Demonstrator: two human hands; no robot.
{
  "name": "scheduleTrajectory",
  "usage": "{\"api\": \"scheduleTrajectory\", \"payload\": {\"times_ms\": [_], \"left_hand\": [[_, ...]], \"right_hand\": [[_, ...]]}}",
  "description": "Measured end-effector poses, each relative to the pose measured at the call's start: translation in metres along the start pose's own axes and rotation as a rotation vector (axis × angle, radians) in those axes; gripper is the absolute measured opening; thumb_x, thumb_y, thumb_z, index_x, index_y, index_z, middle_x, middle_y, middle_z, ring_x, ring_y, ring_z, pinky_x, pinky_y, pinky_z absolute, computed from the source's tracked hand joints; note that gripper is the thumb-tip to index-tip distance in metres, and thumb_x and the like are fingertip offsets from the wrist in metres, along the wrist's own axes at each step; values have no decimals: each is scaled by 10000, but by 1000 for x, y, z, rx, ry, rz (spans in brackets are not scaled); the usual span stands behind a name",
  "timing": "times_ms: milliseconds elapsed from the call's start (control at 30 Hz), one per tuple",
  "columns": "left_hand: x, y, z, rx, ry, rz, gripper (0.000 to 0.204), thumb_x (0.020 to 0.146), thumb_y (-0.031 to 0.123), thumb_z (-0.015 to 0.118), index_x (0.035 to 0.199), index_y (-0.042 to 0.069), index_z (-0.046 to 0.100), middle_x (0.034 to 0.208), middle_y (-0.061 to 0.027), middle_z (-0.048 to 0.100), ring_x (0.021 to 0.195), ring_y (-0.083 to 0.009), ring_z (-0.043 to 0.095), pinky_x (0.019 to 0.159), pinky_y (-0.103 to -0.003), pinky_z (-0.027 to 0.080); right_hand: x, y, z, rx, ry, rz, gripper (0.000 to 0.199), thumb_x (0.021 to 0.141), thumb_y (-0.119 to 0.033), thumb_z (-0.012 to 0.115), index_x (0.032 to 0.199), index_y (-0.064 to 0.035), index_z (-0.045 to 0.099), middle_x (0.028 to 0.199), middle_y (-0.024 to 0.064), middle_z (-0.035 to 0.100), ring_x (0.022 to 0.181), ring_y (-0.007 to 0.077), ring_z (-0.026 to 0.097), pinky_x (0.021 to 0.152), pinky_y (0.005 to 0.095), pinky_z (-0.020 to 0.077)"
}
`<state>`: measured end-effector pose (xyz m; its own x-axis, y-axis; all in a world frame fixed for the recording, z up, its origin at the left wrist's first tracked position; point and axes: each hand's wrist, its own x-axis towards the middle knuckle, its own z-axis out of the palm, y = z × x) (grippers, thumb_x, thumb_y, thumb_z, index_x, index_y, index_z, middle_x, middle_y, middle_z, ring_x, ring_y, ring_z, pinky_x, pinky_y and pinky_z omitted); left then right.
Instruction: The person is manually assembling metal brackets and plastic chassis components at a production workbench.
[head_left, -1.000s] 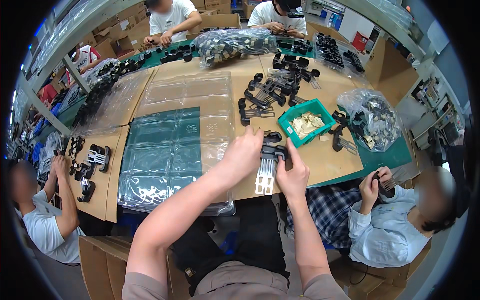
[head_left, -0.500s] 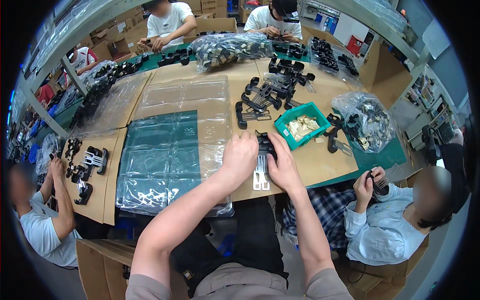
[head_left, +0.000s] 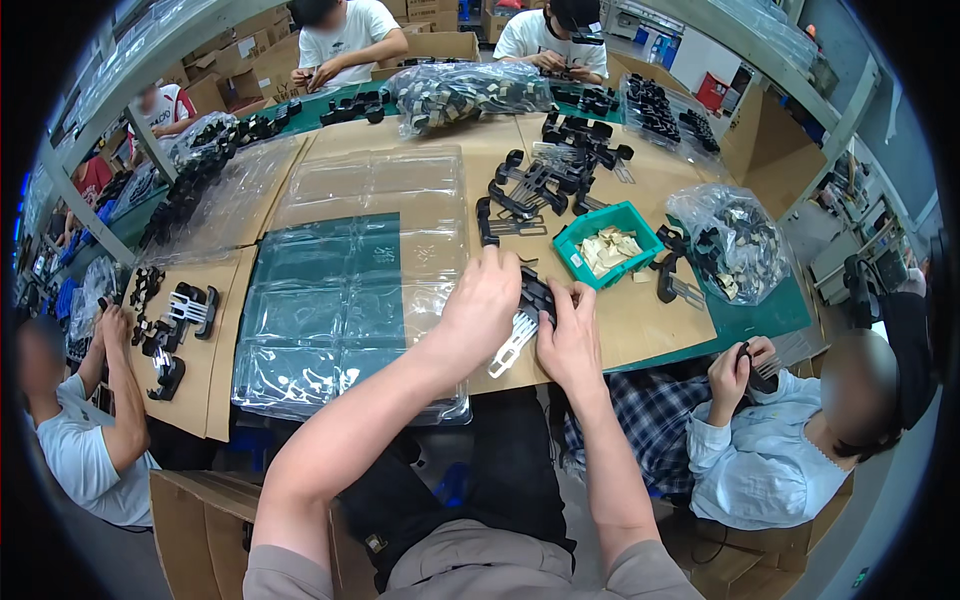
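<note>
Near the table's front edge I hold a black plastic part [head_left: 538, 292] with a flat silver metal fork [head_left: 512, 345] sticking out toward me. My left hand [head_left: 484, 302] grips its left side with bent fingers, the fingertips partly hidden. On the other side my right hand [head_left: 571, 338] has its thumb and fingers closed on the part. The part sits tilted, its metal end pointing down and left. Just beyond my right hand stands a green bin [head_left: 573, 268] holding small pale yellow pieces [head_left: 608, 252].
Similar black parts with metal forks [head_left: 540, 190] lie piled beyond my hands. A clear plastic tray [head_left: 335, 315] spreads to the left. Bags of parts lie at the right [head_left: 728, 248] and back [head_left: 465, 97]. Co-workers sit around the table, one close at right [head_left: 770, 440].
The held part has turned so that its metal fork, earlier pointing straight at me, now slants left. My left hand has risen slightly, and my right hand's fingers have drawn in on the part.
</note>
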<state>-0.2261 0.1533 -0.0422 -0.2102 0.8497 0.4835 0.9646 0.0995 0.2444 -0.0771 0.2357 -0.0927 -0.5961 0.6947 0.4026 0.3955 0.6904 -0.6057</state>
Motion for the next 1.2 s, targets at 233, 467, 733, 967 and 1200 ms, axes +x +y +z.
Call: {"api": "scheduleTrajectory", "payload": {"times_ms": [233,467,733,967,1200], "left_hand": [[-33,23,18,171,-244,47,271,845,194,720,963,-47,687,901,-226,684,802,-356,663,739,-398,574],[-32,31,20,147,-123,59,144,740,79,692,822,-34,727,853,-211,692,746,-316,676,591,-398,587],[-29,37,11,121,-202,-79,143,779,109,686,856,-4,730,874,-190,727,791,-317,701,663,-405,596],[-29,11,20,-155,-194,-68,221,758,76,745,972,23,762,972,-150,730,894,-370,681,824,-437,566],[-26,4,27,-284,-169,-1,168,767,44,725,931,8,734,961,-155,720,901,-369,670,859,-429,548]], "right_hand": [[-14,-8,6,-122,175,80,476,858,-146,699,1316,-56,605,1304,200,553,1111,399,582,1002,453,460],[-17,-1,-5,-15,89,-112,457,854,-211,730,1267,-48,619,1315,183,589,1135,375,586,1006,450,455],[-19,5,-6,-4,77,-74,472,835,-246,767,1231,-37,619,1373,182,598,1167,368,591,1024,442,442],[-22,4,-16,144,41,-108,461,807,-217,775,1191,-41,589,1392,192,606,1151,356,600,1031,425,431],[-24,1,-6,-14,105,-108,462,818,-165,741,1218,-22,560,1349,216,603,1154,379,600,1033,432,433]]}}
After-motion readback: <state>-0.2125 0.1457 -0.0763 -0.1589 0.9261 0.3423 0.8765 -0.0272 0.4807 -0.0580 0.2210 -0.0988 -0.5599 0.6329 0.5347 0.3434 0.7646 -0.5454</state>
